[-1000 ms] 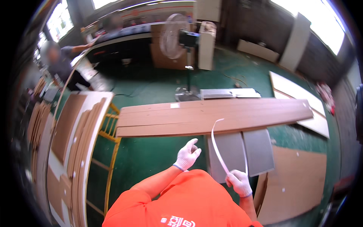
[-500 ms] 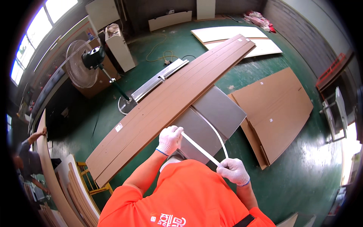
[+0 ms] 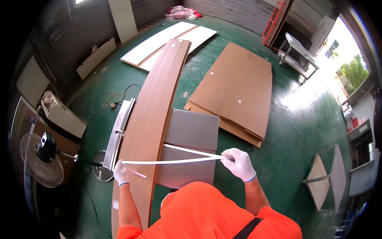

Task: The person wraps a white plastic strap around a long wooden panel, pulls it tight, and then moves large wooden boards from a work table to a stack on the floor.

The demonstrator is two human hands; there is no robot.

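Observation:
Between my hands a white strap (image 3: 179, 161) is stretched nearly straight. My left hand (image 3: 120, 174), in a white knit glove, is closed on one end over the long brown boards (image 3: 153, 95), and a short tail of the strap sticks out beside it. My right hand (image 3: 240, 164), gloved too, pinches the strap out to the right, past the grey flat panels (image 3: 189, 131). From my right hand a second length runs back across the grey panels to the edge of the brown boards. The boards lie lengthwise over those panels.
A metal rail (image 3: 118, 133) lies along the boards' left side, near a standing fan (image 3: 45, 149). Ahead are white panels (image 3: 159, 47). To the right are a brown panel stack (image 3: 238, 87), a cart (image 3: 298, 55) and a frame with pale panels (image 3: 330, 179).
The view has turned right. My left hand has moved away from my right, out over the brown boards, and the strap between them is longer. A co-worker at the left has left the view.

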